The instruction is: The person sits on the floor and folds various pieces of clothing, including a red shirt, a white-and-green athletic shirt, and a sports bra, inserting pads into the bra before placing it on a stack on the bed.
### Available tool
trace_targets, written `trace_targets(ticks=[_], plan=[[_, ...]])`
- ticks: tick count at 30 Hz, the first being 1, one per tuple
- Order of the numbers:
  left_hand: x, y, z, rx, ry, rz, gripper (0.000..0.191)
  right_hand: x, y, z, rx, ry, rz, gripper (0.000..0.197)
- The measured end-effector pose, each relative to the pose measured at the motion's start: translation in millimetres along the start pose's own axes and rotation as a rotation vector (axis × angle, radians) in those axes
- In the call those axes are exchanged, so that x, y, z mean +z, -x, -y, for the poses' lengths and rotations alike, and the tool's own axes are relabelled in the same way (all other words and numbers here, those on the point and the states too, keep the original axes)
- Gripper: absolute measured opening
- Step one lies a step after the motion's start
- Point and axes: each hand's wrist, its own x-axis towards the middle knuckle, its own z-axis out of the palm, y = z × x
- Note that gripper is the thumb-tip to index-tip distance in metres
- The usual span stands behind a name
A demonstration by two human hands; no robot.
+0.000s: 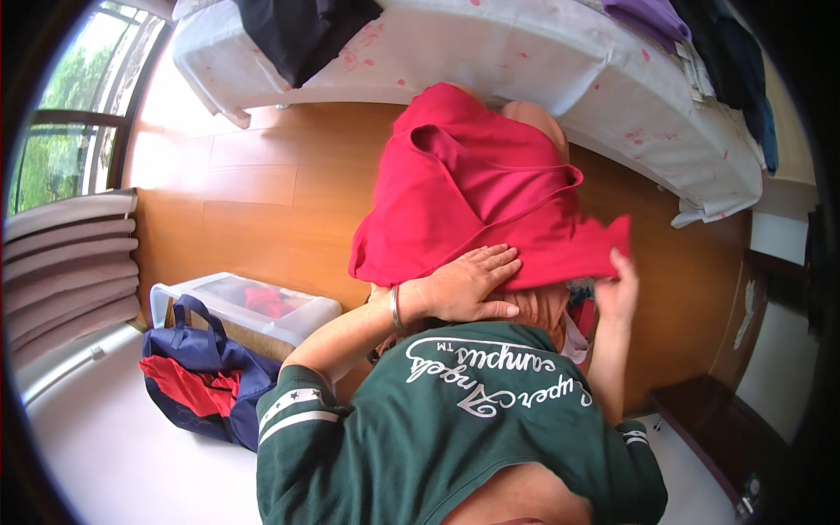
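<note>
A crimson garment with a wrapped V-shaped front (426,216) is spread over the lap and knees. Flat on its near edge rests my left hand (476,279), a silver bangle at the wrist and the thumb below the hem. My right hand (615,285) pinches the garment's near right corner between thumb and fingers, lifting it a little; that corner is slightly blurred. Under the near hem, some rust-brown cloth (541,312) shows over the lap.
A bed or table with a white flowered cover (459,39) borders the far side, with dark cloth (305,39) and purple cloth (646,20). A translucent plastic bin (308,315) and a navy bag (256,387) holding red cloth stand left. A dark wooden bench-like piece (722,420) is right.
</note>
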Motion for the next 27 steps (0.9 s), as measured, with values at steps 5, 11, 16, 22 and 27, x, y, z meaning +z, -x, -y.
trace_targets(ticks=[5, 11, 16, 22, 27], plan=[[-7.4, 21.1, -18.1, 0.023, 0.039, -0.216, 0.079, 177.9, 14.6, 21.9, -0.254, 0.281, 0.453, 0.052], [-11.3, 60.0, -17.1, -0.147, 0.038, -0.153, 0.071, 248.9, 12.0, -104.7, -0.102, 0.669, 0.961, 0.057], [14.1, 92.0, -8.5, -0.108, 0.016, -0.367, 0.061, 213.5, 21.0, -130.2, -0.086, 1.141, 1.237, 0.041], [-1.9, 138.5, 3.2, -0.294, -0.090, -0.561, 0.043, 167.3, 10.2, -81.3, -0.482, 1.273, 1.216, 0.033], [-18.2, 151.6, 49.8, -0.502, -0.551, -0.638, 0.045, 159.0, 14.4, -77.2, -0.540, 1.445, 1.240, 0.033]])
